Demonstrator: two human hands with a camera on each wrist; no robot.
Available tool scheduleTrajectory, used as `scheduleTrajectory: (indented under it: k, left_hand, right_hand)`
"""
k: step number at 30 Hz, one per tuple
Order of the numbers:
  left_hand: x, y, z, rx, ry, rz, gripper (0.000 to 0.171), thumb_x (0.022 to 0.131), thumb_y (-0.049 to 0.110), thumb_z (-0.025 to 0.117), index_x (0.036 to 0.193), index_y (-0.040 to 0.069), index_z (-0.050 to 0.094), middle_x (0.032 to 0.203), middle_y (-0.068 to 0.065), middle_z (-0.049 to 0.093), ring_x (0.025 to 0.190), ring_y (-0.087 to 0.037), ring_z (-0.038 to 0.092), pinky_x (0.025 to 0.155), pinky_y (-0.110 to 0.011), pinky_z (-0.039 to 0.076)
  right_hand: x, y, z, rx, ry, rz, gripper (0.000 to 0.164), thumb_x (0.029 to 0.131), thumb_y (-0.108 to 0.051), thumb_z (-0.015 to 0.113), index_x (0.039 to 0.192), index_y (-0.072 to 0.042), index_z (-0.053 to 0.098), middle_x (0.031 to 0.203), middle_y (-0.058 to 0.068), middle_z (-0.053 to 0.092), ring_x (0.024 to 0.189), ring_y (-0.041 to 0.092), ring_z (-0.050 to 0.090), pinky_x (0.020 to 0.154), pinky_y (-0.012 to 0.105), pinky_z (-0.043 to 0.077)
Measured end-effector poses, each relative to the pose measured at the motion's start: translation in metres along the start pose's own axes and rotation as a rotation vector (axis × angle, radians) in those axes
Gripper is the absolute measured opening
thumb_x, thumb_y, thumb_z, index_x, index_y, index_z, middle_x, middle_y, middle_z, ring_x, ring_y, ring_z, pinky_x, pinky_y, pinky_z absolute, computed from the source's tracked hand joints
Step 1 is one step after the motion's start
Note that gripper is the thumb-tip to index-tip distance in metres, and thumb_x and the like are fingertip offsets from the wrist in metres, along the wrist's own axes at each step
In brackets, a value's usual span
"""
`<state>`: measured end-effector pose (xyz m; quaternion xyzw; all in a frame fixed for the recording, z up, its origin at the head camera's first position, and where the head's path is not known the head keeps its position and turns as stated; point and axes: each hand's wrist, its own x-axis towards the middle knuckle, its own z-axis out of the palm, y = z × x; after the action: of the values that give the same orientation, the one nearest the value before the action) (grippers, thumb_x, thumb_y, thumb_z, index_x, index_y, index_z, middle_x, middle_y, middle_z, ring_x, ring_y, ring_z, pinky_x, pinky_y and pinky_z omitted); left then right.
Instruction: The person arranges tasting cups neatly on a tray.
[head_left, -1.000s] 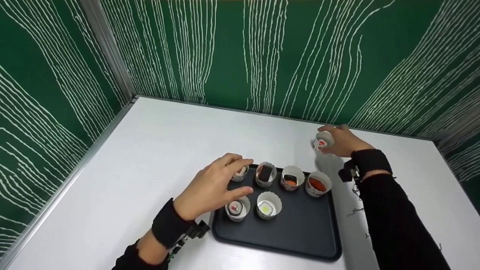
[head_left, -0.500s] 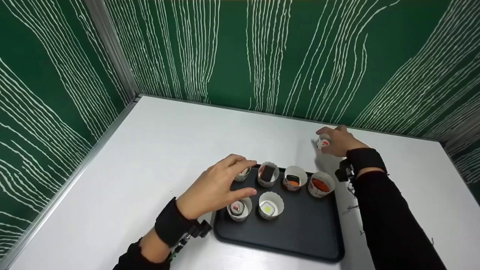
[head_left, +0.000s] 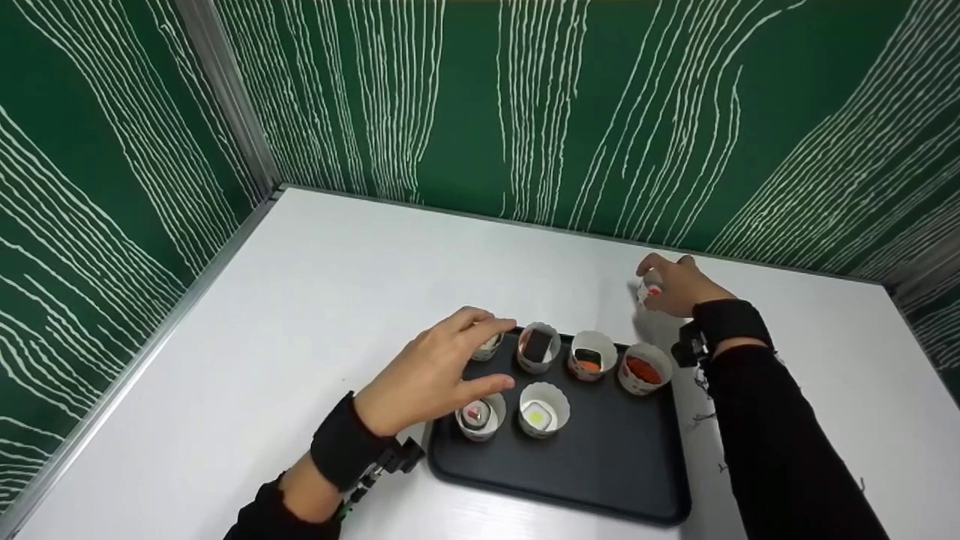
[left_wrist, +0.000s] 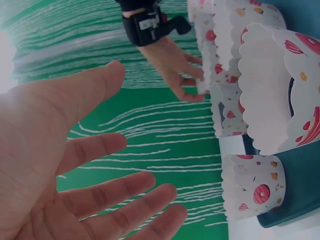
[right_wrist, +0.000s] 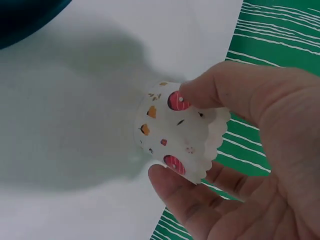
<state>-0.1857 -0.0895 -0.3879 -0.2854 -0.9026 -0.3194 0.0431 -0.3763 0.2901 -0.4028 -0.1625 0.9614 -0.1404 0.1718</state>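
Observation:
In the head view my right hand (head_left: 679, 289) is at the back right of the white table, behind the tray. It pinches a white paper baking cup (right_wrist: 175, 132) with red and orange prints, thumb on one side and fingers on the other. The cup's base is at the tabletop; whether it touches is hard to tell. My left hand (head_left: 431, 371) hovers over the left side of the dark tray (head_left: 600, 472), fingers extended and holding nothing. Below its thumb sits a cup with a sushi roll piece (head_left: 475, 414). Its fingers partly hide another cup (head_left: 487, 347) at the tray's back left corner.
Along the tray's back edge stand cups with a dark-topped piece (head_left: 535, 346), an orange piece with a black band (head_left: 588, 361) and a red-orange piece (head_left: 643, 370). A front cup holds a white piece with a yellow-green centre (head_left: 538, 415). Green walls (head_left: 465, 97) border the table.
My right hand's fingers have come closer around the paper cup. My left hand holds its pose over the tray. The head view has shifted slightly.

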Motion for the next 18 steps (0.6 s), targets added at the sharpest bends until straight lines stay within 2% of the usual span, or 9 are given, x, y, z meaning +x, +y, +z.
scheduleTrajectory:
  k: [7,12,18]
  left_hand:
    - [-0.0001,0.0,0.0004,0.005,-0.008,0.0,0.067,0.099,0.039,0.079,0.155,0.012,0.056,0.146,-0.012,0.061,0.128,-0.027,0.066,0.108,-0.045,0.057]
    - [-0.0005,0.0001,0.0,0.024,-0.003,-0.001,0.066,0.099,0.039,0.079,0.155,0.013,0.056,0.146,-0.012,0.061,0.128,-0.027,0.066,0.108,-0.045,0.057]
    - [-0.0003,0.0005,0.0004,0.029,0.006,0.007,0.066,0.098,0.035,0.08,0.155,0.013,0.056,0.144,-0.011,0.062,0.127,-0.026,0.066,0.106,-0.045,0.057]
  right_hand:
    - [-0.0002,0.0045,0.0044,0.0,0.012,0.003,0.052,0.1,-0.012,0.064,0.146,0.0,0.044,0.13,0.04,0.049,0.108,0.045,0.053,0.074,0.044,0.05]
    - [-0.0024,0.0057,0.0033,0.002,0.03,-0.014,0.052,0.1,-0.015,0.065,0.145,0.001,0.045,0.127,0.039,0.053,0.119,0.051,0.05,0.083,0.053,0.05]
    - [-0.0088,0.0055,-0.0009,0.002,0.037,-0.038,0.052,0.101,-0.017,0.066,0.146,0.001,0.046,0.119,0.035,0.059,0.121,0.053,0.05,0.089,0.059,0.05]
